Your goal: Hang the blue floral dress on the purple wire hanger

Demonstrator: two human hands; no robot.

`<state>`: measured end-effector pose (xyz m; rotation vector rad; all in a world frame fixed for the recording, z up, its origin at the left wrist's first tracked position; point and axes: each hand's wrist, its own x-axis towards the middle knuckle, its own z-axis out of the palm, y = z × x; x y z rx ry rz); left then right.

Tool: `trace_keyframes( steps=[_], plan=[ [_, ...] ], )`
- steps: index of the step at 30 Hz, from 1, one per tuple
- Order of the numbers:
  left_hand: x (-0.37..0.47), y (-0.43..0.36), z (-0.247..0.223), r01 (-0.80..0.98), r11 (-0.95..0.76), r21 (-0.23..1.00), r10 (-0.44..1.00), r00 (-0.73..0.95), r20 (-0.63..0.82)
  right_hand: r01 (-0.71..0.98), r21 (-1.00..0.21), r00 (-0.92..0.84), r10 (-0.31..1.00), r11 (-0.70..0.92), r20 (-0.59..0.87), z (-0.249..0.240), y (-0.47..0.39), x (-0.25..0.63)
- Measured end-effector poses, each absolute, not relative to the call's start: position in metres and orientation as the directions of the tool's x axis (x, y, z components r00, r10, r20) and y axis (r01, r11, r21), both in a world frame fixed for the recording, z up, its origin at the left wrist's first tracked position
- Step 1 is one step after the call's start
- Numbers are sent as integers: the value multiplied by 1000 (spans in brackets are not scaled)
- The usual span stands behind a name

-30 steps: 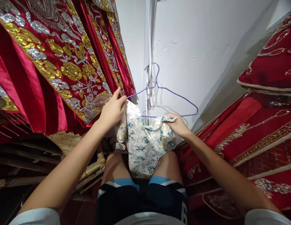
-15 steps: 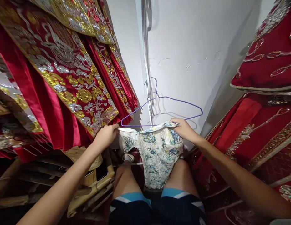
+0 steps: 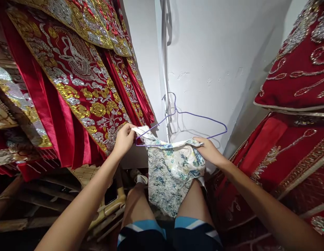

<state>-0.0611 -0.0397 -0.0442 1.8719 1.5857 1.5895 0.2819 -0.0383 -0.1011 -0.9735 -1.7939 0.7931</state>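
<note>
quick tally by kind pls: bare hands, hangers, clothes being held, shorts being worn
Hands: 2, left hand and right hand
Purple hanger: 1
Held floral garment: 1
Worn shorts: 1 pair
Total: 5, counting the shorts as one

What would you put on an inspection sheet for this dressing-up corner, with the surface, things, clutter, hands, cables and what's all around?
Surface: white wall behind the work, with scuffs; no worktop seen.
Job's things: patterned garment, held up; purple hanger overlaps its upper edge.
Clutter: pale poles, low on the left.
Grippers: bare hands; left hand pinches one upper corner of the garment, right hand grips the other side.
Cables: nothing certain; a strip runs down the wall.
Surroundings: red cloth with gold and silver decoration left, red beaded cloth right.
</note>
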Motion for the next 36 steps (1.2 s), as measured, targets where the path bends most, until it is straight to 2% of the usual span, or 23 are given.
trace_keyframes(
  steps=[4,8,14,18,23,26,29,31,33,35,36],
  plan=[
    [-92,-41,-86,456,-319,831,867,-214,451,255,-824,-235,859,505,454,-107,-37,274],
    [-105,-52,-110,376,-267,887,902,-227,368,333,-794,-211,860,509,464,-118,-34,266],
    [-96,-61,-97,556,-309,771,807,-276,522,330,-803,-235,867,496,439,-118,-34,263],
    [-71,-58,-70,533,-404,744,768,-244,592,345,-810,-242,878,475,412,-117,-37,264],
    [-31,-51,-38,655,-522,547,718,-10,696,357,-820,-264,891,446,370,-118,-40,255],
    [-18,-34,-30,751,-508,422,699,73,711,332,-820,-305,875,467,375,-120,-43,248],
    [-20,-17,-29,829,-454,327,722,128,680,287,-799,-317,839,529,442,-118,-48,251],
    [-26,-13,-31,880,-418,227,734,180,655,277,-779,-219,826,562,519,-114,-51,262],
    [-31,-14,-31,913,-383,139,728,206,654,315,-771,-25,817,554,577,-106,-51,279],
    [-33,-18,-30,923,-370,101,717,214,664,381,-770,133,794,512,594,-95,-44,298],
    [-33,-20,-28,923,-374,92,714,224,663,411,-769,157,793,490,589,-89,-38,308]
  ],
)
